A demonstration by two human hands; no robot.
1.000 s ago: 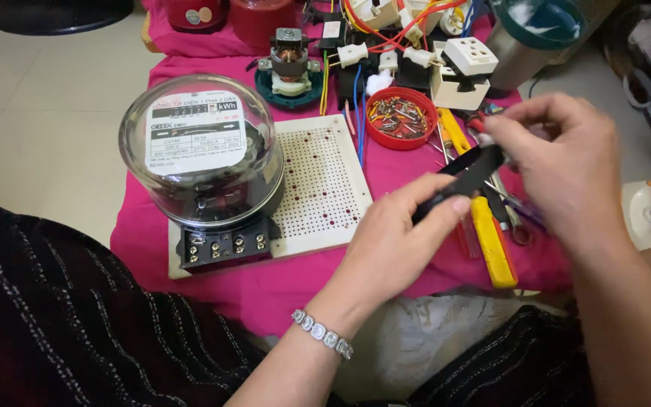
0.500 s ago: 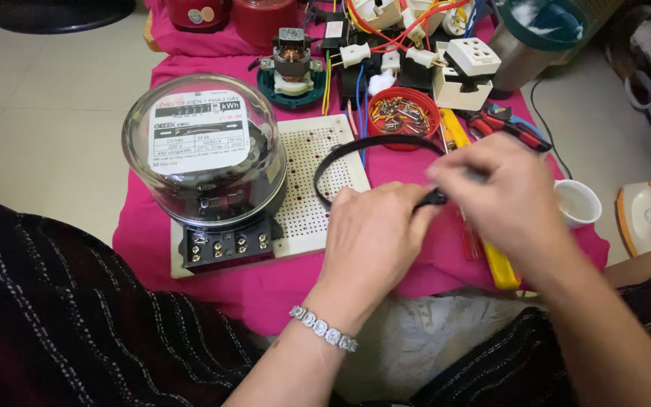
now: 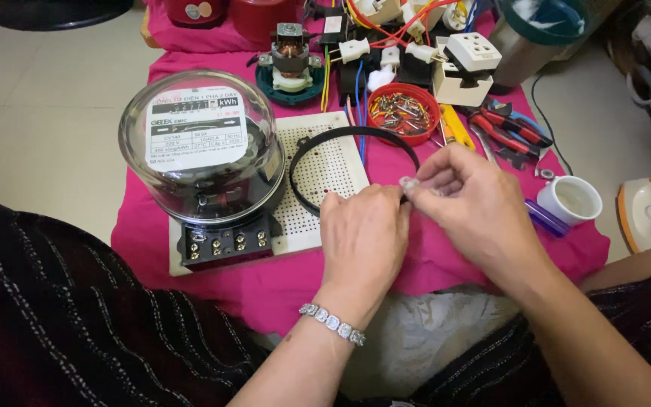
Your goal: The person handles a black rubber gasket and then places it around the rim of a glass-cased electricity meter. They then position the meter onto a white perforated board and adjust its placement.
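- Head view looks down on a pink cloth spread over a pale floor, with the person's dark striped clothing along the bottom edge.
- Left hand, a beaded bracelet at its wrist, is closed on the near end of a black band that curves into a loop over the white perforated board.
- Right hand meets the left at that end, thumb and forefinger pinched on a small pale piece; what it is cannot be told.
- Just left of the loop, an electricity meter under a clear dome stands on the board, its black terminal block near the board's front edge.
- Behind the loop sits a red dish of small metal parts; beside it lie a yellow-handled tool and red-handled pliers.
- Right of the hands, near the cloth's edge, stand a white cup and a purple cylinder.
- Open cloth lies only in front of the hands; the far end is crowded with a white socket block, plugs, wires and a small motor.
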